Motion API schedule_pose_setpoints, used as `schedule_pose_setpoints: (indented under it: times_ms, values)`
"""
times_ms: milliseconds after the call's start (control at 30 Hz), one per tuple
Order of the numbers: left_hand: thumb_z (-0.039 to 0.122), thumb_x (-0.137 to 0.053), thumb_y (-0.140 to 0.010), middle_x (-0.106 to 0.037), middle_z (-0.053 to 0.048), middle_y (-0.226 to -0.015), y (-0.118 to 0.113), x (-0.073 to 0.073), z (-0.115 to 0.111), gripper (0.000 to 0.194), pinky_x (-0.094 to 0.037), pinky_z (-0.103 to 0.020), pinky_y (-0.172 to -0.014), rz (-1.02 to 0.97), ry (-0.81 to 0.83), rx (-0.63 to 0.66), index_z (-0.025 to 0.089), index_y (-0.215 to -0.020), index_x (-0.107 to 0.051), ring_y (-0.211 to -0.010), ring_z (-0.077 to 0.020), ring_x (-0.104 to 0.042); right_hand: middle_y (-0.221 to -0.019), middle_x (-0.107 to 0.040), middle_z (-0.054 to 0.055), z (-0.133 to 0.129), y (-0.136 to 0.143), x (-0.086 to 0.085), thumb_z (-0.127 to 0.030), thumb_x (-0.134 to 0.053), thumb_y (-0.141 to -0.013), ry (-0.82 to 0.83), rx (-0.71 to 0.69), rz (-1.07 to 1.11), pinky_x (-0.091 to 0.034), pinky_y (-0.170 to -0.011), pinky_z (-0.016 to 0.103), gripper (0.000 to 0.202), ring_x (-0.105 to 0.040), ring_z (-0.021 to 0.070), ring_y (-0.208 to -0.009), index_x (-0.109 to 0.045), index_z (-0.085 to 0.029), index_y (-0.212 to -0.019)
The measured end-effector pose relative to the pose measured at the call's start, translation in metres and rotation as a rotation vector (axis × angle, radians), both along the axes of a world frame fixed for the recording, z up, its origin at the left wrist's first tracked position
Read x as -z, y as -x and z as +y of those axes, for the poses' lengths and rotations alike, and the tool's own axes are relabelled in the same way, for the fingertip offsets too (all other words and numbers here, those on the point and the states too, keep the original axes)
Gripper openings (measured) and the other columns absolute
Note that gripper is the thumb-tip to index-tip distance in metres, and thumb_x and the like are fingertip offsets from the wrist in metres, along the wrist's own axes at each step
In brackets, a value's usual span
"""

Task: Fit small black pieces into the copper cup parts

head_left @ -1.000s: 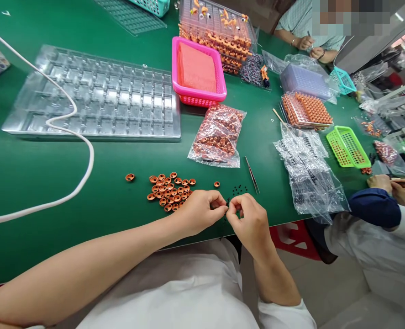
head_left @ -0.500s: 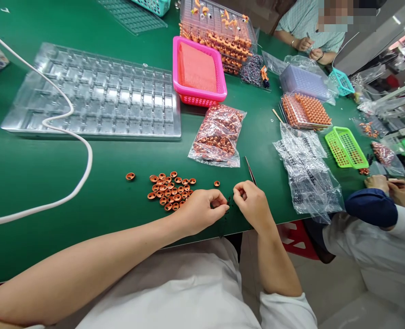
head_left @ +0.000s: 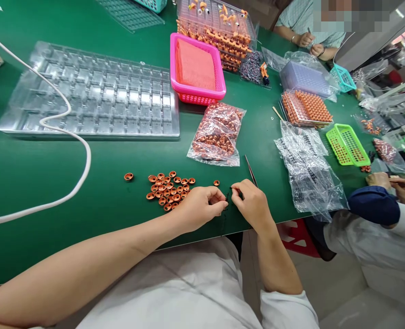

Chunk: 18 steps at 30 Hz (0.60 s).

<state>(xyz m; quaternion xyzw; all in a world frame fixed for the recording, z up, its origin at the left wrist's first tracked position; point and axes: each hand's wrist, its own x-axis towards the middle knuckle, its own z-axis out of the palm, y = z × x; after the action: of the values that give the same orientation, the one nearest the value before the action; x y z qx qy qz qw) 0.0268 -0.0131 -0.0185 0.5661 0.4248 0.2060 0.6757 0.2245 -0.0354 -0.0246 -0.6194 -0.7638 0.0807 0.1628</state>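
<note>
My left hand (head_left: 200,208) is closed, thumb and forefinger pinching a thin black strip with small nubs (head_left: 227,197). Just to its right, my right hand (head_left: 252,201) also makes a pinch, and a tiny dark bit shows at its fingertips. The hands are a small gap apart above the table's near edge. Tweezers (head_left: 250,170) lie beyond the right hand, their near end hidden by it. Left of my left hand is a cluster of small copper-orange cups (head_left: 168,189), partly covered by that hand. A single cup (head_left: 216,183) sits just beyond my fingers.
A clear bag of orange cups (head_left: 218,135) lies ahead, with a pink basket (head_left: 202,94) behind it. A clear moulded tray (head_left: 92,96) and a white cable (head_left: 86,160) are at left. Plastic bags (head_left: 307,173) and a green basket (head_left: 348,144) lie right. Co-workers sit nearby.
My right fingertips have shifted slightly left and away from me, and a tiny dark bit now shows at them. My left hand keeps its pinch. The whole view has shifted slightly.
</note>
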Motion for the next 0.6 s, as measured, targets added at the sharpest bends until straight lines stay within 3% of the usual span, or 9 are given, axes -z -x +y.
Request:
schedule_pose_setpoints:
  times_ms: [200, 400, 600]
  values:
    - [0.032, -0.062, -0.083, -0.067, -0.002, -0.073, 0.0, -0.004, 0.001, 0.016, -0.056, -0.029, -0.068, -0.02, 0.063, -0.001, 0.017, -0.081, -0.064, -0.069, -0.0175, -0.068, -0.085, -0.067, 0.003, -0.013, 0.003, -0.013, -0.022, -0.051, -0.094, -0.036, 0.13, 0.293, -0.049, -0.069, 0.029, 0.017, -0.058, 0.0153, -0.067, -0.068, -0.022, -0.093]
    - [0.033, -0.058, -0.085, -0.063, 0.0, -0.074, 0.001, -0.007, -0.001, 0.017, -0.054, -0.027, -0.069, -0.097, 0.03, 0.033, 0.017, -0.083, -0.062, -0.07, -0.0154, -0.066, -0.078, -0.064, 0.001, -0.032, 0.01, -0.023, -0.031, -0.062, -0.089, 0.297, 0.188, 0.757, -0.047, -0.057, 0.024, 0.011, -0.058, 0.0134, -0.065, -0.068, -0.022, -0.087]
    - [0.036, -0.058, -0.086, -0.063, -0.001, -0.075, 0.0, -0.006, -0.002, 0.02, -0.053, -0.028, -0.07, -0.104, 0.007, 0.055, 0.017, -0.084, -0.062, -0.071, -0.016, -0.066, -0.069, -0.06, -0.001, -0.033, 0.01, -0.02, -0.032, -0.066, -0.086, 0.418, 0.238, 0.924, -0.042, -0.054, 0.022, 0.013, -0.051, 0.0113, -0.061, -0.067, -0.02, -0.082]
